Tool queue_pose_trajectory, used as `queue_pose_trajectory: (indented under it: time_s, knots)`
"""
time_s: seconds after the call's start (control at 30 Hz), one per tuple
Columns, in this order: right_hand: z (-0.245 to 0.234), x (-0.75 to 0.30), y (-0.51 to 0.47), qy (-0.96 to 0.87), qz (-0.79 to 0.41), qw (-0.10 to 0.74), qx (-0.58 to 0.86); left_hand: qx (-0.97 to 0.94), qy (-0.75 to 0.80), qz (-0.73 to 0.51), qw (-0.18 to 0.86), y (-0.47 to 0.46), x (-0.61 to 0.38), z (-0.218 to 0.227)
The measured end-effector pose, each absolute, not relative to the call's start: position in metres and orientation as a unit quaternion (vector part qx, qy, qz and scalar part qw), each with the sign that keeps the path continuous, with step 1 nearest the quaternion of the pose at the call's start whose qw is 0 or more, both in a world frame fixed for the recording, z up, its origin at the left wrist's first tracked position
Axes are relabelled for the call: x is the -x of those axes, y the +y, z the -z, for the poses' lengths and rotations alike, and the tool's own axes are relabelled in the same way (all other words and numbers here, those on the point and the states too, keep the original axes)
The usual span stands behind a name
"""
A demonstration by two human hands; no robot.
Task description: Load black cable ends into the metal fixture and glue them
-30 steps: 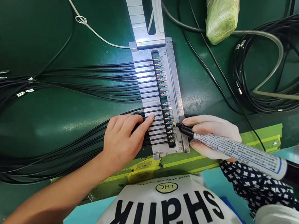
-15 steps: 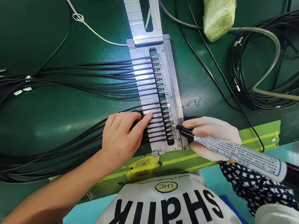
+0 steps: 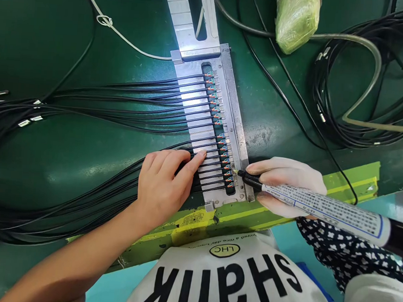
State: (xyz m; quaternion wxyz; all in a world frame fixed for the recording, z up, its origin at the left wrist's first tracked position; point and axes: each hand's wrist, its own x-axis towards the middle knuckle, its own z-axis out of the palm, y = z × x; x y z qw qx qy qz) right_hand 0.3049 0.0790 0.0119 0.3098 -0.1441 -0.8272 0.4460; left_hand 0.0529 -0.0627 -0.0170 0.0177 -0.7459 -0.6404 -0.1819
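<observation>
A flat metal fixture [image 3: 196,131] holds a row of black cables [image 3: 146,103] side by side in its grooves. Their stripped ends show coloured wires at small metal connectors [image 3: 224,148] along a slot. My left hand [image 3: 165,180], bare, curls over the nearer cables, its thumb pressing them against the fixture; the other fingertips are partly hidden. In a white glove, my right hand [image 3: 286,175] grips a marker-like pen [image 3: 328,208] with a printed white barrel and black ends. The pen's pale tip touches or nearly touches a connector near the fixture's close end.
The fixture's hinged metal lid [image 3: 182,25] stands raised at the far end. Coiled black cables [image 3: 323,118] lie right, beside a plastic-wrapped green bundle [image 3: 296,22] and a grey hose [image 3: 375,66]. More cable [image 3: 3,123] is heaped left. Yellow-green tape [image 3: 354,180] lines the table's front edge.
The pen tip has shifted very slightly toward the fixture's near end. My left hand keeps its place on the cables, and the whole view has drifted a little.
</observation>
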Motion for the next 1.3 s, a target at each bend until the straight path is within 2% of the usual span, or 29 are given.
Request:
queue_pose_trajectory:
  time_s: [1.3]
  knots:
    - [-0.014, -0.3027, 0.0816, -0.833, -0.444, 0.289, 0.16, 0.742, -0.646, 0.177, 0.013, -0.063, -0.0532, 0.0175]
